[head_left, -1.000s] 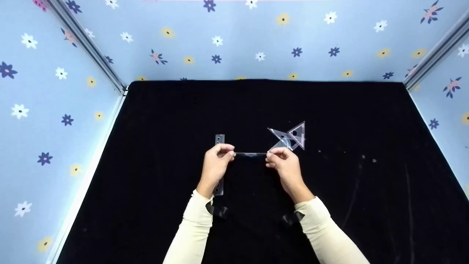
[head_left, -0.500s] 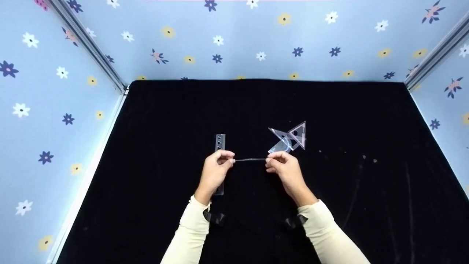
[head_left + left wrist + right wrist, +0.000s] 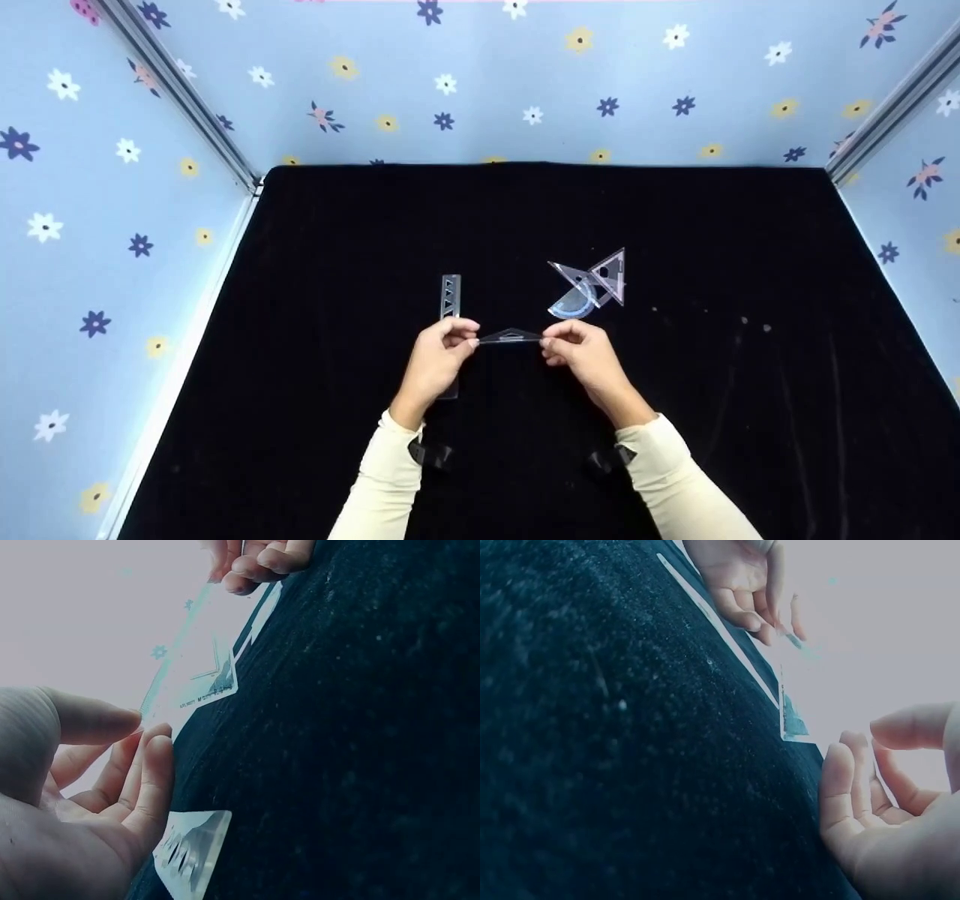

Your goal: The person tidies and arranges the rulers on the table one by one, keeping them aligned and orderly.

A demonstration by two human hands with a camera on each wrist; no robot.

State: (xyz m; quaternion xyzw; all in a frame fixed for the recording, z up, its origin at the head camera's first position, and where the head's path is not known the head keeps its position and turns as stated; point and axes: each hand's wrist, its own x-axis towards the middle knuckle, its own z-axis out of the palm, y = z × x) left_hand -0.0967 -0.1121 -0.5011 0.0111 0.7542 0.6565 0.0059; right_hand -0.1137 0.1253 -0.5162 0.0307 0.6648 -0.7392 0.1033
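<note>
Both hands hold a clear triangular set square (image 3: 512, 337) between them, above the black cloth. The left hand (image 3: 437, 360) pinches its left end with thumb and fingers, and the right hand (image 3: 592, 361) pinches its right end. Beneath the left hand lies a clear ruler (image 3: 451, 292) with triangular cut-outs, partly covered by that hand. In the left wrist view the set square (image 3: 217, 679) shows printed lettering near one edge, the left hand (image 3: 97, 780) at its near end. The right wrist view shows the set square (image 3: 793, 720) washed out by glare, near the right hand (image 3: 892, 810).
Just beyond the right hand lie a blue-marked protractor (image 3: 574, 301) and clear triangular pieces (image 3: 611, 275), overlapping on the black cloth (image 3: 360, 240). Blue flowered panels (image 3: 495, 90) stand at the back and both sides, with metal posts at the corners.
Both hands have moved toward the body with the set square, which has tilted so its face shows more. More of the ruler and the protractor is uncovered.
</note>
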